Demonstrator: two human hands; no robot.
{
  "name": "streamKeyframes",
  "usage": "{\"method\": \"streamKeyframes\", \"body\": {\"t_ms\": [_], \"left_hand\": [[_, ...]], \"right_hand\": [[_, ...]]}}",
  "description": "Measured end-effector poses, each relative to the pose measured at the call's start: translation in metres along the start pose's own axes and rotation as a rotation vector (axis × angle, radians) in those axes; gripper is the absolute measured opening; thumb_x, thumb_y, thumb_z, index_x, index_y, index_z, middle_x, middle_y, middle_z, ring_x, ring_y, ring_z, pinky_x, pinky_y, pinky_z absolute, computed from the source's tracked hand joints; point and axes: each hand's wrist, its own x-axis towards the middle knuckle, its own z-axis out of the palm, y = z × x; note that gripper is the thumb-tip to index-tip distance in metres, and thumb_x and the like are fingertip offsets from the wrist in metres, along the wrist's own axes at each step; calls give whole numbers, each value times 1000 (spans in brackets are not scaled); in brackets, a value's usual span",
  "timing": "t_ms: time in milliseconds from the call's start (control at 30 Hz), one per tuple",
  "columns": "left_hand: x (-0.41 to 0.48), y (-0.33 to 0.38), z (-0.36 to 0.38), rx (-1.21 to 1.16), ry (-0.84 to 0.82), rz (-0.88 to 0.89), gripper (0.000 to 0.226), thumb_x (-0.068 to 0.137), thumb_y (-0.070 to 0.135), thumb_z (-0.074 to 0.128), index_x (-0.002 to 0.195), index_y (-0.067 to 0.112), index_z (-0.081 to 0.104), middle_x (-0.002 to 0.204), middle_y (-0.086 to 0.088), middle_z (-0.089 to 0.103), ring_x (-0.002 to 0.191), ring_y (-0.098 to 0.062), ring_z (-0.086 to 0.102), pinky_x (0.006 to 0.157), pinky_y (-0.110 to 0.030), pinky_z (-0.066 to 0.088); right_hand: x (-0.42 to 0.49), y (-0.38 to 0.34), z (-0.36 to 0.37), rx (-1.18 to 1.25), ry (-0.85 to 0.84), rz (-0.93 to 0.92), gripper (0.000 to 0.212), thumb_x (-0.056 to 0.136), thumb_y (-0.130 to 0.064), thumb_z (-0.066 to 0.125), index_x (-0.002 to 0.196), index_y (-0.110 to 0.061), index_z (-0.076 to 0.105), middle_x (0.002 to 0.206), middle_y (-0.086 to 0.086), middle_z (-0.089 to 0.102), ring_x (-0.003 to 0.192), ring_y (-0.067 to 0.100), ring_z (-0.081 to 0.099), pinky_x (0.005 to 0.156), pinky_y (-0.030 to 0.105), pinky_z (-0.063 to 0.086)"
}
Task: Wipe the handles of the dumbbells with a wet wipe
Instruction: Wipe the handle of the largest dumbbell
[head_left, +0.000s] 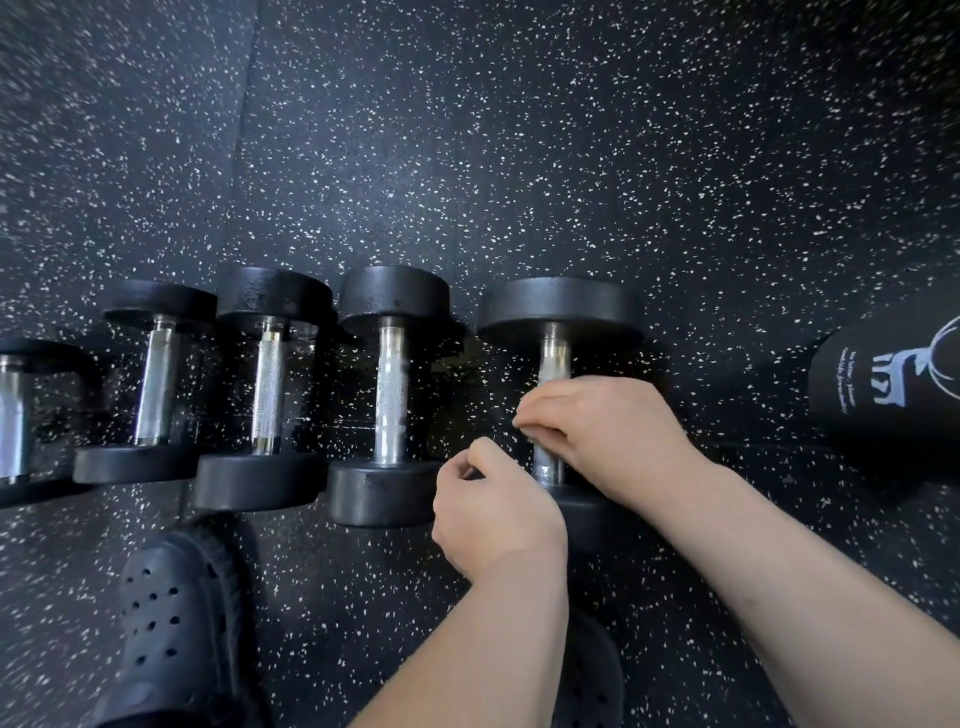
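Your right grip (597, 436) is clamped round the handle (555, 353) of the rightmost dumbbell (558, 306) on the floor (519, 156), wipe seemingly tucked inside, left grip (493, 514) curled alongside on what I can't tell, and nothing shows whether the four other dumbbells (389, 296) are done.

At three o'clock, near the edge of the view, sits a black cylinder-shaped item (883, 415) printed in white. It carries a pale emblem (894, 378) with curved lines. At the emblem's nine o'clock side run two short lines of slanted script (844, 385), too small and blurred to read. No other writing is legible.
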Motion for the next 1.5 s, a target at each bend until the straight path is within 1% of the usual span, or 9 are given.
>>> {"method": "streamKeyframes", "body": {"t_ms": [67,333,500,667,867,1000,1067,1300,1500], "left_hand": [[0,0,0,1,4,1,36,95,44,42,104,26,71,92,5,70,103,-28,60,92,-46,51],[0,0,1,8,5,0,38,93,45,39,96,25,71,86,4,71,95,-26,63,87,-45,54],[-1,0,-1,4,2,0,37,94,44,40,100,26,71,88,5,69,97,-26,61,85,-43,52],[1,-1,0,8,1,-1,38,94,45,39,99,25,72,88,4,70,96,-26,62,87,-45,53],[0,0,1,8,9,1,37,95,44,40,96,25,71,86,3,70,92,-25,62,85,-42,52],[0,1,0,5,5,-11,35,95,44,41,95,27,71,85,4,70,92,-25,62,86,-43,52],[0,1,0,3,8,-10,35,94,44,41,94,27,72,85,4,70,93,-26,62,88,-44,53],[0,1,0,2,12,-4,36,95,43,41,93,24,71,83,3,70,91,-24,61,82,-41,50],[-3,1,0,15,7,-2,36,94,44,40,93,25,71,82,4,69,92,-25,62,83,-43,53]], "right_hand": [[7,-1,0,-51,-69,-22,29,100,-44,49,102,-37,77,111,-21,72,94,11,72,70,32,56],[-8,2,-20,1,-7,-8,13,99,-38,64,103,-39,76,110,-26,71,89,5,70,63,20,43],[15,-11,-4,-228,-184,-33,31,102,-36,43,111,-34,72,116,-13,68,89,20,69,66,30,47],[-1,0,-13,-61,-38,-28,24,99,-40,52,98,-36,75,105,-19,70,84,12,70,60,27,49],[-24,7,-19,20,81,9,5,97,-31,72,100,-32,75,109,-18,69,86,13,70,61,31,54],[-17,3,-15,-32,21,7,21,100,-36,61,115,-32,75,108,-14,64,80,16,64,55,26,42],[-11,1,-10,-68,-16,11,19,96,-35,68,113,-34,77,103,-10,58,76,17,59,54,26,38],[-22,10,-17,19,22,85,13,90,-34,73,101,-36,80,98,-15,63,82,11,63,63,29,55],[-18,1,-19,73,41,152,6,92,-37,74,98,-36,72,95,-17,64,70,0,47,58,25,46]]}}
